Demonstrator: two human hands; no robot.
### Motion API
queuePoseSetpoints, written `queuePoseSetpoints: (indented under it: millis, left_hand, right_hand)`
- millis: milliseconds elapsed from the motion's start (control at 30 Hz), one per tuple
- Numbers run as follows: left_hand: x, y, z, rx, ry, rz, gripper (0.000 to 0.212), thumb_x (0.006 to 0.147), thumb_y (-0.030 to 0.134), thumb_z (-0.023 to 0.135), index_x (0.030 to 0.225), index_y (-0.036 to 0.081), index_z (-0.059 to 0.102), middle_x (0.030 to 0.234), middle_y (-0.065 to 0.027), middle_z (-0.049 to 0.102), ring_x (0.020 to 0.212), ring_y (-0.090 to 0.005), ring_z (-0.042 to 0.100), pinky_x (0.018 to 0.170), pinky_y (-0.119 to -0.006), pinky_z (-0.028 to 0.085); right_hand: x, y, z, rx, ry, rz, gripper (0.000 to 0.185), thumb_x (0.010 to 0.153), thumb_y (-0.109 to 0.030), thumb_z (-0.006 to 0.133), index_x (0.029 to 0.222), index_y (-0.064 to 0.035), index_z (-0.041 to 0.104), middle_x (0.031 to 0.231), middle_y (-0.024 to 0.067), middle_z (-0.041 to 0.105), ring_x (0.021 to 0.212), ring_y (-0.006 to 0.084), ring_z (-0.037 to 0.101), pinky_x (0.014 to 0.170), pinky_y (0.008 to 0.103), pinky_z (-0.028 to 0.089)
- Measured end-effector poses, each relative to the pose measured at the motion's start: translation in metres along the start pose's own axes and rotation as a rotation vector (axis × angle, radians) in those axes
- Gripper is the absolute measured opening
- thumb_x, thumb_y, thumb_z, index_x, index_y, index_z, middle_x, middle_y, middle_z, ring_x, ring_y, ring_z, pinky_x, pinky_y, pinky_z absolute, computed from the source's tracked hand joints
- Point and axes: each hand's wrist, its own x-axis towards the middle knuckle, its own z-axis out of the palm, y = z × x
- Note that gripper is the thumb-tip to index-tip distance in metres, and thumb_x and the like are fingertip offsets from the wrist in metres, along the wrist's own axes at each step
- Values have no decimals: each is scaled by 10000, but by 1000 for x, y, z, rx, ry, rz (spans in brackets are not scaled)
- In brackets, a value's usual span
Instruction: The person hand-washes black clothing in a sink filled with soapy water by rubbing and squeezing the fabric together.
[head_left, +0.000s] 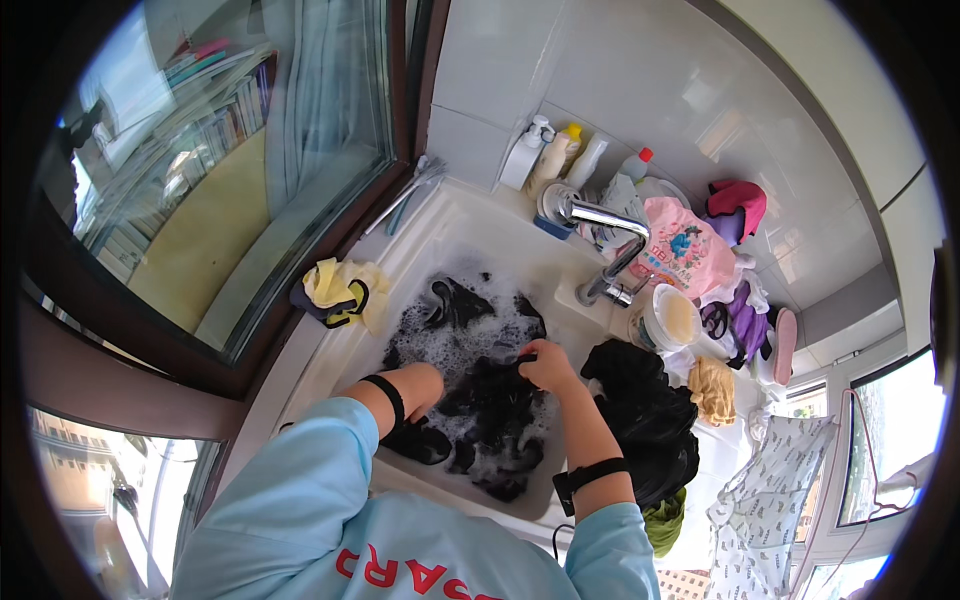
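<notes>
Black wet clothes (487, 397) lie in sudsy water inside a white sink basin (450, 202). Over the sink's right half, my right hand (549, 364) pinches an edge of the dark fabric between thumb and fingers. My left hand (424, 386) is bent down at the left of the basin, close against the black cloth. Its fingertips are mostly hidden, so its grip does not show. A chrome faucet (611, 270) rises from the basin's back right corner.
A black garment heap (637, 420) sits right of the sink, by a white tub (671, 319). Yellow cloth gloves (341, 292) rest on the left ledge under a framed window (322, 150). Bottles (559, 154) and a pink bag (682, 247) line the tiled wall.
</notes>
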Motion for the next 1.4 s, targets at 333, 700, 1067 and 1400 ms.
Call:
queuePoseSetpoints:
  millis: [333,700,1067,1400]
  left_hand:
    - [12,-4,-23,-189,127,-220,396,724,246,685,1088,93,650,1107,-126,610,986,-299,574,761,-467,466]
    - [17,-8,-19,-182,334,-163,555,798,409,632,1287,180,504,1315,-100,487,1211,-304,450,919,-501,407]
    - [5,-14,-51,-814,820,-207,395,789,378,593,960,28,655,931,-152,654,923,-287,622,761,-425,494]
    - [-27,-5,-99,-2062,650,656,434,811,185,651,1212,194,485,1191,-49,520,1096,-286,513,843,-526,459]
  right_hand:
    - [-8,-19,-52,-634,484,356,546,714,-405,683,1144,-87,577,1088,115,593,983,236,596,775,432,520]
    - [-3,28,-90,-632,294,532,361,838,-250,518,1090,-23,639,1115,209,614,1060,337,591,852,479,477]
    - [-10,-63,-84,871,528,140,188,721,-161,534,804,7,547,699,94,537,660,226,555,616,329,466]
    - [12,-55,-23,534,533,65,380,876,-354,492,1019,-22,610,902,147,626,876,269,596,765,378,473]
